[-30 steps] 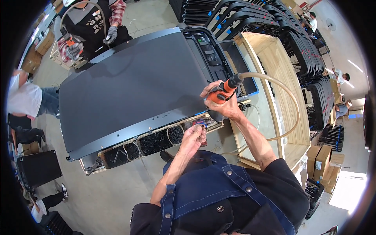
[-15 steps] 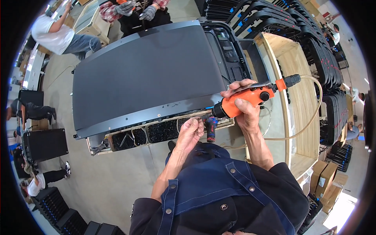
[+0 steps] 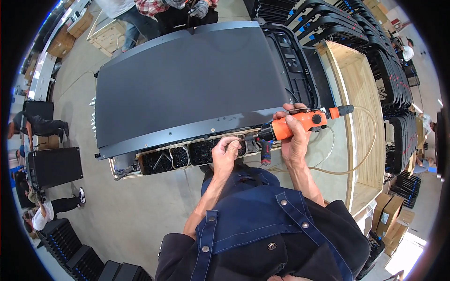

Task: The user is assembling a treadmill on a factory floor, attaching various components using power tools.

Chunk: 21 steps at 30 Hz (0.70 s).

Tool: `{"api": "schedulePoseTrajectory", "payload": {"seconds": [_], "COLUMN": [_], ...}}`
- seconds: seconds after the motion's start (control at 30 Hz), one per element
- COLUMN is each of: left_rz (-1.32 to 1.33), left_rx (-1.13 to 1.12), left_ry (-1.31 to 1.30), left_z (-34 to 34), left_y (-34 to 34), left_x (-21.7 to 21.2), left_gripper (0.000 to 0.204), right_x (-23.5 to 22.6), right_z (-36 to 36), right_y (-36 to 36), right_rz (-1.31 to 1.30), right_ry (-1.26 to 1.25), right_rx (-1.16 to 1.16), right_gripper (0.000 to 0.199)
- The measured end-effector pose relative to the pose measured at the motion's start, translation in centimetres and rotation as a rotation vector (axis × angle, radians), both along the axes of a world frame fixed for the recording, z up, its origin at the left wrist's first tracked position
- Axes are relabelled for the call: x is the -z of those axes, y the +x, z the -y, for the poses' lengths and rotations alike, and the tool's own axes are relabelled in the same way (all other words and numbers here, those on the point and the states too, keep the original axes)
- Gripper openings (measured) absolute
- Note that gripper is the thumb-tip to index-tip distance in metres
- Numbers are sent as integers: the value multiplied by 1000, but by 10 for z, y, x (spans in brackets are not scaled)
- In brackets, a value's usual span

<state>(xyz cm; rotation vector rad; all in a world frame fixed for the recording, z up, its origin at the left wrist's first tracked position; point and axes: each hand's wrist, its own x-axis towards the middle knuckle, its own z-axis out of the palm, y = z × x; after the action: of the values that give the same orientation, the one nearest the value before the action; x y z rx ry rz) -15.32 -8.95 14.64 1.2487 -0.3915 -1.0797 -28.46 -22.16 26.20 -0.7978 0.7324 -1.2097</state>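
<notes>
At panel edge (image 3: pixel 187 129) — right hand (image 3: pixel 293 140) gripping orange driver (image 3: pixel 295 125), left hand (image 3: pixel 226 152) over screw tray (image 3: pixel 180 157)

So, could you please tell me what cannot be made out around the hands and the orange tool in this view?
- Head view: whatever the left hand pinches over the parts tray; its curled fingers hide it.
- The bit of the orange power screwdriver in the right hand; too small and dark against the tray.
- The tray's black contents; too small to tell apart.
- The far end of the dark panel; people standing there cover it.
</notes>
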Motion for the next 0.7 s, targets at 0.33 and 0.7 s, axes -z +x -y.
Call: {"api": "schedulePoseTrajectory", "payload": {"seconds": [0.33, 0.7], "left_rz": [-931, -1240], "left_rx": [308, 166], "left_ry": [-120, -51], "left_z": [-10, -18], "left_y": [78, 83], "left_x": [26, 40], "left_gripper": [19, 32], "right_x": [-5, 7], "right_z": [-27, -39], "right_y": [70, 151], "right_rz": [-101, -484], "right_ry": [-313, -623], "right_rx": [-239, -420], "right_gripper": [49, 47]}}
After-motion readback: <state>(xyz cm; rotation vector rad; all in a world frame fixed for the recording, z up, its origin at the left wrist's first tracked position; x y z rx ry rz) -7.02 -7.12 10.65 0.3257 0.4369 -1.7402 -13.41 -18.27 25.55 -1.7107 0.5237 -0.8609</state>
